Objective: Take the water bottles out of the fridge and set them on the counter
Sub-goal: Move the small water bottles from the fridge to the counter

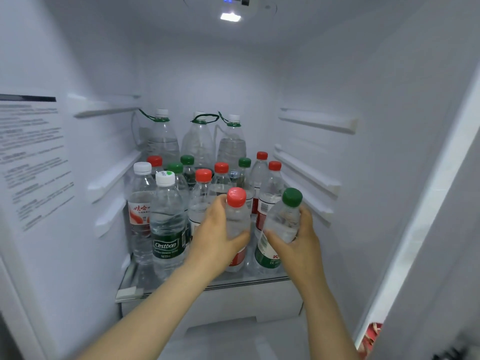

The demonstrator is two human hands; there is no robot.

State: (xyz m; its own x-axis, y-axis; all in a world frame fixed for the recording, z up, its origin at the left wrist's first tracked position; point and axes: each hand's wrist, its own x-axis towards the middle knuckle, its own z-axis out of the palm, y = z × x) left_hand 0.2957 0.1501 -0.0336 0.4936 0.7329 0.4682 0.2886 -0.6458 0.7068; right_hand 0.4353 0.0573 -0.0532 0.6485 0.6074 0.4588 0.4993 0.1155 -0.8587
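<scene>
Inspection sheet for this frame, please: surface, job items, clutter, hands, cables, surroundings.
Surface: glass fridge shelf, crowded with bottles.
Job's things: red-capped bottle and green-capped bottle at the front, both gripped; Cestbon bottle front left; three large bottles with green carry loops at the back; others with red, green or white caps between.
Clutter: nothing seen.
Hands: left hand wrapped around the red-capped bottle; right hand around the green-capped one, which tilts.
Cables: nothing seen.
Surroundings: white fridge walls, empty shelf rails, ceiling light, printed label on the left.
</scene>
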